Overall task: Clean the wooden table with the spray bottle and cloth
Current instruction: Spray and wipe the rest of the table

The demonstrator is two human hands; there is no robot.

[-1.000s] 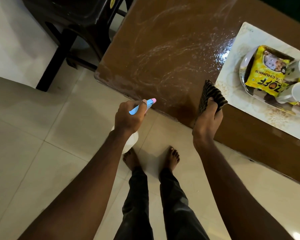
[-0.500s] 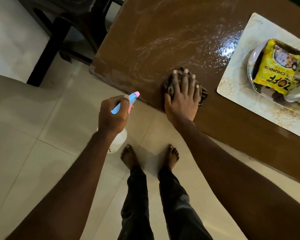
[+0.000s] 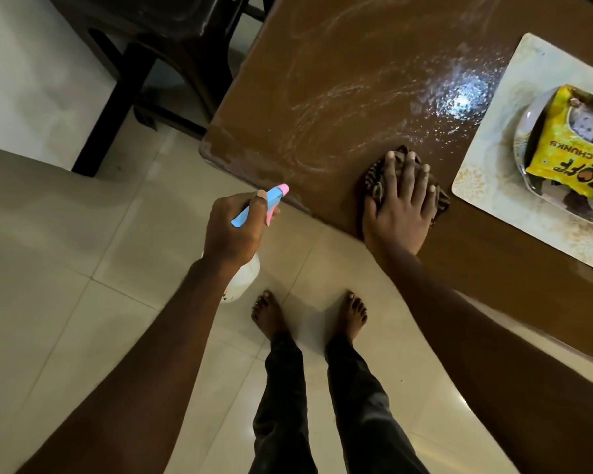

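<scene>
At the near edge of the wooden table (image 3: 322, 70), in the downward head view, the right hand (image 3: 399, 206) lay flat with fingers spread, pressing a dark striped cloth (image 3: 374, 186) onto the wet, streaked surface. The cloth looked soft and limp, probably damp; it would likely bunch and slide under a flat palm, needing no pinch. Beside the table's corner, over the tiled floor, the left hand (image 3: 233, 230) was curled round the neck of the spray bottle (image 3: 274, 200). Its blue and pink head pointed at the table and its white body hung below the fist. The bottle seemed light, rigid plastic, best gripped at the neck. A placemat (image 3: 486, 138) bearing a yellow packet (image 3: 562, 148) lay near the cloth.
</scene>
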